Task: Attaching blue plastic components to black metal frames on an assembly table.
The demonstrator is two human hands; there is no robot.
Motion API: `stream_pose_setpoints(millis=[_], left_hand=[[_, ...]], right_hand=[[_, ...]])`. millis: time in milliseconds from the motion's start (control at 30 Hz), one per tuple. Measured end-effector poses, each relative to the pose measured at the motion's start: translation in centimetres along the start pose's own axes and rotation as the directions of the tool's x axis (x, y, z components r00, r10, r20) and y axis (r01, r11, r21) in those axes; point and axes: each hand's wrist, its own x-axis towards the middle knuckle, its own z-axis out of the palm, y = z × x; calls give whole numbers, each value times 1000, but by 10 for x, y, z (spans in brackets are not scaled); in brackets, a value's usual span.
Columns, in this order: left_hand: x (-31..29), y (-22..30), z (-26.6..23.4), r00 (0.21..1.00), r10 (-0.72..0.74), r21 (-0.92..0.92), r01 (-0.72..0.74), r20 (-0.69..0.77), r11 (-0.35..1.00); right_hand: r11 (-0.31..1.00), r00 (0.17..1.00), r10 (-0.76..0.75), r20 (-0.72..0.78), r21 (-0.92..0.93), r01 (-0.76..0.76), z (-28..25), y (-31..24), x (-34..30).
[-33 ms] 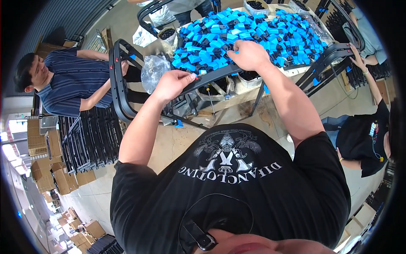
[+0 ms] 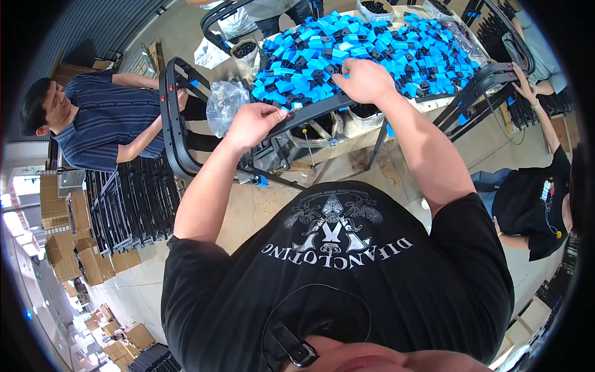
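A black metal bar (image 2: 319,110) slants across in front of me, rising to the right along the near side of the table. My left hand (image 2: 254,124) is closed on its lower left part, thumb on top beside a small red piece (image 2: 289,115). Farther right, my right hand (image 2: 370,82) is curled over the same bar, its fingertips partly hidden. Just beyond both hands lies a big heap of blue and black plastic parts (image 2: 322,53).
The wooden table (image 2: 434,105) bears the heap. Open bags of small black parts (image 2: 245,49) and a clear plastic bag (image 2: 227,108) stand around. A person at left (image 2: 118,118) holds a black curved frame (image 2: 170,124); another person (image 2: 533,208) reaches in from the right. Black frames (image 2: 133,208) are stacked at left.
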Motion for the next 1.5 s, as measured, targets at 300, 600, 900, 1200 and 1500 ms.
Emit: stream_pose_setpoints(millis=[300, 600, 900, 1200, 1500], left_hand=[[-8, 8, 5, 998, 53, 159, -47, -33, 986], [-61, -45, -1, 841, 200, 280, -60, -503, 958], [-95, -103, 25, 733, 368, 163, -339, -572, 927], [-173, -94, 58, 792, 368, 184, -318, -487, 930], [-169, -95, 64, 763, 341, 166, -300, -549, 939]], right_hand=[[1000, 1000, 17, -4, 15, -17, 1, 1, -2], [984, 925, -32, -378, 150, 95, 10, 8, -16], [962, 756, -63, -652, 163, 220, 23, 18, -69], [985, 412, -108, -905, -42, 167, -7, 51, -208], [923, 337, -379, -862, -378, 73, -157, 54, -256]])
